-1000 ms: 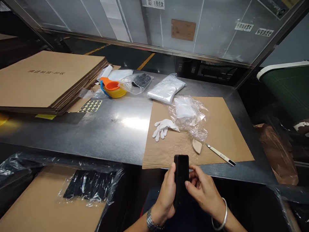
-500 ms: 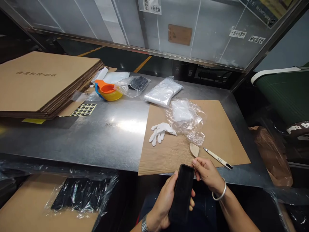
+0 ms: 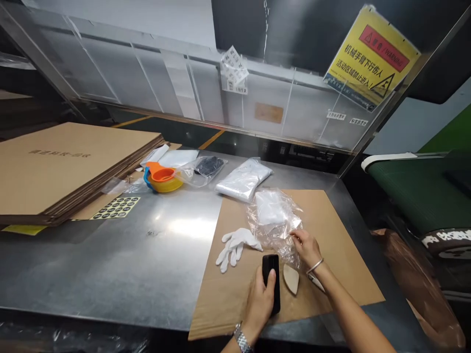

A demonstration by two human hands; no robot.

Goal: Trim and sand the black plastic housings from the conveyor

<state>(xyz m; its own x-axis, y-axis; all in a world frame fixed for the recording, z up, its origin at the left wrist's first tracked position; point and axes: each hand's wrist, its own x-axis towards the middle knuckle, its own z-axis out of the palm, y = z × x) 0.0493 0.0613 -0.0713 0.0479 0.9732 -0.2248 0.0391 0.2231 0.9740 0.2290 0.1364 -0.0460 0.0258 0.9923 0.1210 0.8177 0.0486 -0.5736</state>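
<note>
My left hand [image 3: 260,299] is wrapped round a long black plastic case [image 3: 271,284], thumb on top, held above the front of the cardboard sheet. My right hand [image 3: 307,249] is over a crumpled clear plastic bag [image 3: 274,235] with folded white material [image 3: 271,208] in it. Its fingertips are pinched together at the bag's right edge; what they hold, if anything, cannot be made out. A beige wedge-shaped pad [image 3: 291,279] lies between my hands. Partly under my right wrist lies a pale-handled knife [image 3: 315,281]. A white glove [image 3: 237,245] lies left of the bag.
A cardboard sheet [image 3: 346,264] covers the right of the metal table [image 3: 158,274]. Behind are a white plastic-wrapped pack [image 3: 243,180], a bagged dark item [image 3: 209,166] and orange-yellow cups [image 3: 164,179]. Stacked cardboard [image 3: 73,171] and a sticker sheet [image 3: 117,208] are left.
My right hand has left the black case's rim and moved up to the plastic bag. My left hand has brought the case forward over the cardboard and turned it. The camera view has tilted up.
</note>
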